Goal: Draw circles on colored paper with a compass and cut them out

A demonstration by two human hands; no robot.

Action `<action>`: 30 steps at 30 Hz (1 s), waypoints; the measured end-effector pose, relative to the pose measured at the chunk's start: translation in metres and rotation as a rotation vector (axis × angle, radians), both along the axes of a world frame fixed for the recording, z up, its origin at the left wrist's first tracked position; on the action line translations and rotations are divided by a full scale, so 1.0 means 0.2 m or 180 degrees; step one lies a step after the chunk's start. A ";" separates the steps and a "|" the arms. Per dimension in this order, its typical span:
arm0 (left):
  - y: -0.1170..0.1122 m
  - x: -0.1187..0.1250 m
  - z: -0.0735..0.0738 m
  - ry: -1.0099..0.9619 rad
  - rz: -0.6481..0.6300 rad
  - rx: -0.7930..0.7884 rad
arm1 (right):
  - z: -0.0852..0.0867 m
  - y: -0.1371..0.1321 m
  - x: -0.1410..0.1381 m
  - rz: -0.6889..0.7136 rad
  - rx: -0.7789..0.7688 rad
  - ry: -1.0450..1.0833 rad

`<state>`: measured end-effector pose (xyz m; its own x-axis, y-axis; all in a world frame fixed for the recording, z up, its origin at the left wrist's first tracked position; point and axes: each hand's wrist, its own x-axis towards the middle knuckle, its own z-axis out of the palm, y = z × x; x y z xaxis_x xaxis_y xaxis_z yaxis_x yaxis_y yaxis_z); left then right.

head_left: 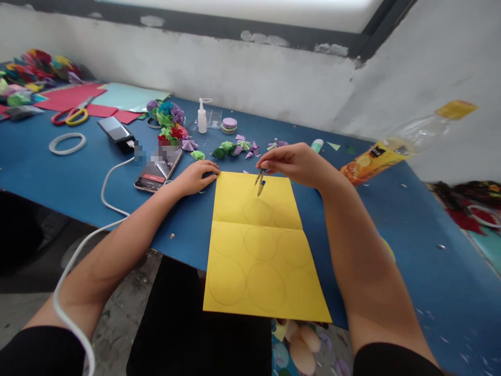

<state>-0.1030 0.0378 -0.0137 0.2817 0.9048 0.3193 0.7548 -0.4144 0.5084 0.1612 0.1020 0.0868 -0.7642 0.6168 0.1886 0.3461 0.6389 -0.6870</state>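
Note:
A creased sheet of yellow paper (254, 245) lies on the blue table, its lower part reaching past the front edge. Several pencilled circles are drawn on it. Between the thumb and fingers of my right hand (295, 163) is the top of a drawing compass (260, 183), held over the upper part of the sheet. Its legs point down; whether the tips touch the paper I cannot tell. My left hand (198, 177) rests at the sheet's top left corner, thumb apart from the fingers, gripping nothing visible.
Left of my hands are a phone (158, 169), a black device (115, 130) on a white cable (102, 190), scissors (74, 112) and a white ring (67, 143). Folded paper flowers (229, 150) and a glue bottle (202, 117) stand behind. A juice bottle (395, 149) tilts at right.

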 end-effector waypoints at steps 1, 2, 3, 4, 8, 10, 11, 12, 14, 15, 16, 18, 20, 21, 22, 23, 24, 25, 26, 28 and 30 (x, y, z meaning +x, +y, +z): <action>0.00 0.00 0.00 0.0007 0.0003 -0.0001 | 0.00 0.00 0.00 0.0005 -0.0041 0.0021; 0.00 0.00 0.00 0.0015 0.0008 -0.0001 | 0.00 0.00 0.00 0.0007 -0.0068 0.0039; 0.00 0.00 0.00 0.0020 0.0012 0.0000 | -0.01 0.00 0.00 0.0011 -0.0083 0.0050; 0.00 0.00 0.00 0.0021 0.0016 0.0003 | -0.01 0.00 0.00 0.0014 -0.0074 0.0059; 0.00 0.00 0.00 0.0010 0.0011 0.0015 | -0.01 -0.01 -0.03 -0.0047 0.0319 -0.0083; 0.00 0.00 0.00 0.0006 0.0005 0.0022 | -0.01 -0.02 -0.05 -0.0186 0.0725 -0.0223; 0.00 0.00 0.00 0.0006 0.0005 0.0023 | -0.01 -0.02 -0.05 -0.0277 0.0948 -0.0290; 0.00 0.00 0.00 0.0008 0.0006 0.0022 | 0.00 -0.03 -0.06 -0.0376 0.1170 -0.0355; 0.00 0.00 0.00 0.0019 0.0010 0.0009 | 0.00 -0.03 -0.06 -0.0617 0.1586 -0.0510; 0.00 0.00 0.00 0.0021 0.0012 0.0002 | -0.01 -0.03 -0.06 -0.0767 0.1783 -0.0588; 0.00 0.00 0.00 0.0022 0.0013 -0.0002 | -0.01 -0.03 -0.06 -0.0905 0.1953 -0.0663; 0.00 0.00 0.00 0.0018 0.0012 0.0000 | -0.03 -0.02 -0.05 -0.1029 0.2157 -0.0806; 0.00 0.00 0.00 0.0016 0.0016 0.0014 | -0.05 -0.01 -0.04 -0.0951 0.2178 -0.0930; 0.00 0.00 0.00 0.0016 0.0018 0.0024 | -0.06 0.00 -0.05 -0.0890 0.2141 -0.0973; 0.00 0.00 -0.01 0.0016 0.0016 0.0035 | -0.07 0.00 -0.05 -0.0863 0.2098 -0.0985; 0.01 0.00 -0.01 0.0017 0.0011 0.0046 | -0.08 0.00 -0.06 -0.0875 0.2060 -0.0962; 0.01 0.00 -0.01 0.0017 0.0006 0.0057 | -0.09 0.00 -0.07 -0.0911 0.2027 -0.0908; 0.01 0.00 -0.02 0.0015 0.0002 0.0066 | -0.09 0.00 -0.08 -0.0945 0.1990 -0.0838; 0.01 0.00 -0.02 0.0008 0.0000 0.0073 | -0.09 0.00 -0.09 -0.0972 0.1950 -0.0760; 0.02 0.00 -0.03 -0.0014 -0.0006 0.0083 | -0.09 -0.01 -0.11 -0.1005 0.1854 -0.0603; 0.02 0.00 -0.03 -0.0025 -0.0013 0.0084 | -0.08 -0.02 -0.12 -0.0997 0.1709 -0.0489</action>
<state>-0.1026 0.0413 -0.0196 0.2828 0.8949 0.3453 0.7492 -0.4308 0.5031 0.1365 0.0976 0.0699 -0.6059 0.6653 0.4361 0.6413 0.7329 -0.2271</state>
